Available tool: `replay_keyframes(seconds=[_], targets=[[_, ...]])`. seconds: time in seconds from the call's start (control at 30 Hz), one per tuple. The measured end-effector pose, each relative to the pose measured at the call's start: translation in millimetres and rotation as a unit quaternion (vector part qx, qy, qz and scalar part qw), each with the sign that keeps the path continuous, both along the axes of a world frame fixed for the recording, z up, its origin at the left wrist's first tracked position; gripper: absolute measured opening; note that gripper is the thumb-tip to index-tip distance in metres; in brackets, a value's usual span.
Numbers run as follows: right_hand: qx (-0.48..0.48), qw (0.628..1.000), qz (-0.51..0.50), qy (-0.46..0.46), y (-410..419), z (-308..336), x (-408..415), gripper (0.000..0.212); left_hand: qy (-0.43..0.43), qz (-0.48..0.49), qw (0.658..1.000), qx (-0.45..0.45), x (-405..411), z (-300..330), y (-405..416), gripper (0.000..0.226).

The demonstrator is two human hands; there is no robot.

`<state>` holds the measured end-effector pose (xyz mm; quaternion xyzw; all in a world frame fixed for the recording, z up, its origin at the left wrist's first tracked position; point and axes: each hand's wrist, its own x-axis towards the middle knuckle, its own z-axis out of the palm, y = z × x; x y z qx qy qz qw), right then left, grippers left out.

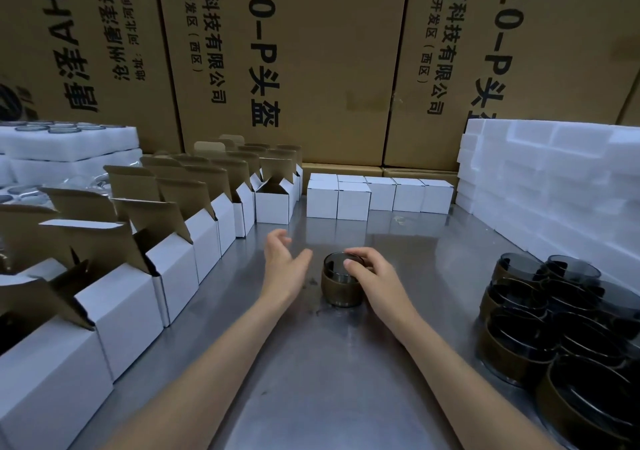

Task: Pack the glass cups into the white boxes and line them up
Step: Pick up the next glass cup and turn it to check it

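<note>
Two bare forearms reach up from the bottom edge over a steel table (322, 380). Far left, open boxes (145, 276) run away in a diagonal row, brown flaps standing up, mouths facing up. Just right of that row the left hand (282, 266) hovers above the table, fingers spread wide, holding nothing. Beside it, centre, one smoky cup (341, 285) stands upright on the steel with a brown sleeve round its body. Its rim is gripped from above by the right hand (372, 273), thumb inside the rim. Behind, closed boxes (379, 195) sit in a line by the back wall. Far right, more cups (561, 328) wait clustered, with white foam blocks (550, 186) stacked behind them.

The step looks like moving this cup into an open box. Best done by steadying a box with the free hand, lowering the cup straight down, upright, clear of the flaps.
</note>
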<state>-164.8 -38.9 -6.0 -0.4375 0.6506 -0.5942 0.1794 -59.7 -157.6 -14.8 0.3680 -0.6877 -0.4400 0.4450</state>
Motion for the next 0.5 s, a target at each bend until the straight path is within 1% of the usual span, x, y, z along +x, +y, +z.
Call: replay_keyframes(seconds=[0.1,0.13,0.17,0.2,0.23,0.27,0.3,0.37,0.43,0.5], targets=[[0.004,1.0,-0.006,0.008,-3,-2,-2,0.013,-0.087,0.003,0.995,-0.048,-7,-3,-23,0.06],[0.004,1.0,-0.007,0.007,-4,-3,-2,0.013,-0.124,-0.001,0.99,-0.068,-10,-2,-32,0.06],[0.004,1.0,-0.009,0.006,-5,-3,-2,0.012,-0.18,0.001,0.978,-0.106,-14,-1,-41,0.058],[0.003,1.0,-0.011,0.007,-5,-4,-3,0.012,-0.255,0.016,0.953,-0.164,-19,2,-50,0.054],[0.002,1.0,-0.012,0.011,-5,-5,-4,0.012,-0.323,0.036,0.919,-0.224,-24,6,-59,0.05],[0.002,1.0,-0.013,0.016,-5,-5,-5,0.012,-0.364,0.056,0.892,-0.262,-29,11,-67,0.047],[0.0,1.0,-0.013,0.02,-6,-6,-5,0.012,-0.387,0.071,0.877,-0.277,-34,18,-73,0.047],[-0.007,1.0,-0.012,0.024,-6,-6,-5,0.011,-0.423,0.086,0.858,-0.278,-46,30,-85,0.05],[-0.014,1.0,-0.01,0.025,-7,-6,-5,0.012,-0.473,0.093,0.836,-0.264,-56,40,-94,0.054],[-0.018,0.999,-0.009,0.026,-7,-6,-5,0.014,-0.509,0.102,0.822,-0.235,-61,47,-103,0.056]])
